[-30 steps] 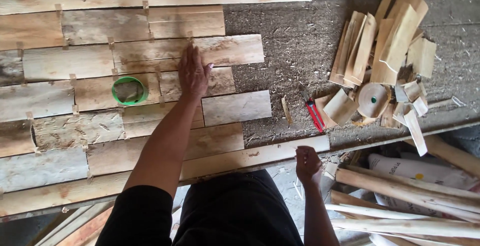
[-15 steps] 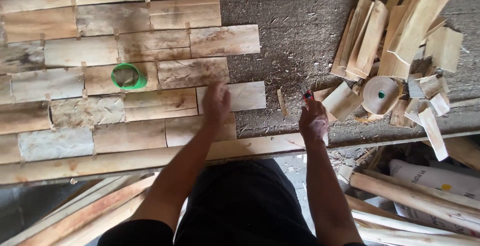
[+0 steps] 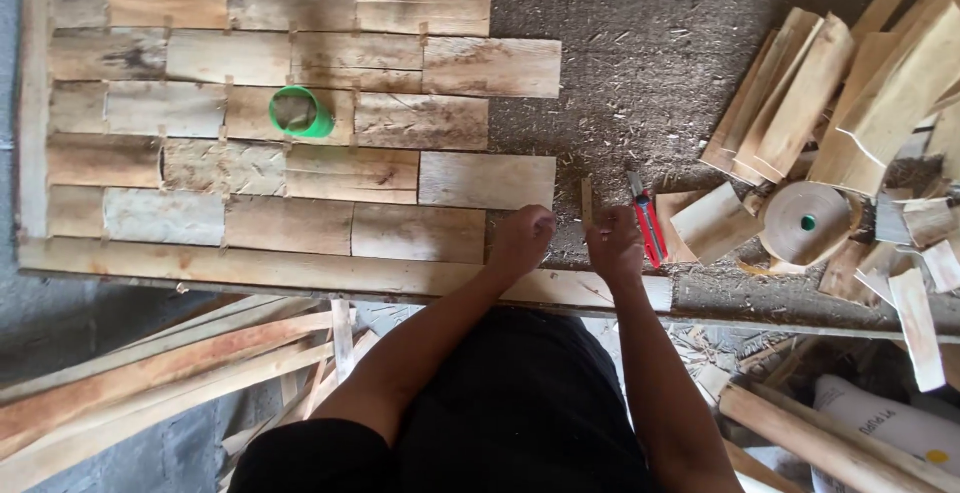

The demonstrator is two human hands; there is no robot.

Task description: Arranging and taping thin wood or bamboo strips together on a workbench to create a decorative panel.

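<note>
My left hand (image 3: 522, 240) is curled into a fist at the near right corner of the lowest short board (image 3: 418, 233), with nothing visible in it. Close beside it, my right hand (image 3: 613, 248) has its fingers closed on the near end of a thin wooden sliver (image 3: 587, 196) that lies on the rough dark worktop (image 3: 640, 73). A red utility knife (image 3: 648, 225) lies just right of that hand, untouched. Short weathered boards (image 3: 300, 103) are laid in staggered rows inside a frame of long slats (image 3: 250, 271).
A green tape roll (image 3: 300, 113) sits on the boards. At the right lie a brown tape roll (image 3: 803, 223) and a heap of split wood pieces (image 3: 850, 93). Long battens (image 3: 150, 373) and round poles (image 3: 800, 438) lie below the bench edge.
My left hand has drawn back from the middle boards to the near edge. My right hand rose from below the bench to the sliver beside the knife.
</note>
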